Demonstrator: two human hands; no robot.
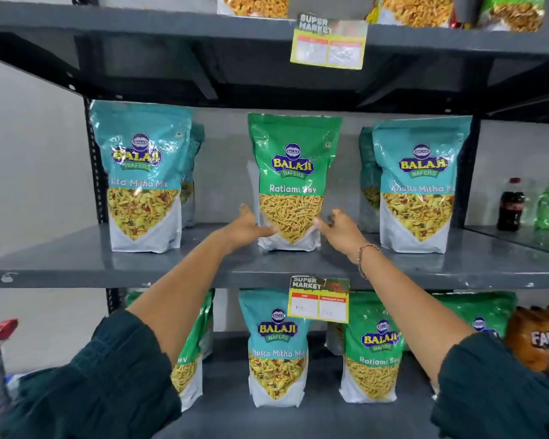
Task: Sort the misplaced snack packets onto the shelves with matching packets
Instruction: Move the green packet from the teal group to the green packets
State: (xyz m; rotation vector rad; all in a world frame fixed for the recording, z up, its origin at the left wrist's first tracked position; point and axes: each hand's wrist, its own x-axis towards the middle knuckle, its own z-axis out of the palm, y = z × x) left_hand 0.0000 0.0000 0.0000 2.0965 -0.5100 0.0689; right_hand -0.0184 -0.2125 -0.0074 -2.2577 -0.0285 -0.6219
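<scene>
Left hand (246, 224) and right hand (341, 228) cup the base of the green packet (293, 182), fingers spread, barely gripping. It stands on the middle shelf (76, 264) between teal packets (145, 175). Teal stray (274, 346) sits below; sorting hardly begun.

I observed both hands, left hand (246, 224) and right hand (339, 228), touching the upright green Ratlami Sev packet (293, 182) on the middle shelf (76, 258), between teal packets (145, 175).

packets (293, 182): glossy plastic | shelf (76, 258): smooth grey, probably painted metal
</scene>
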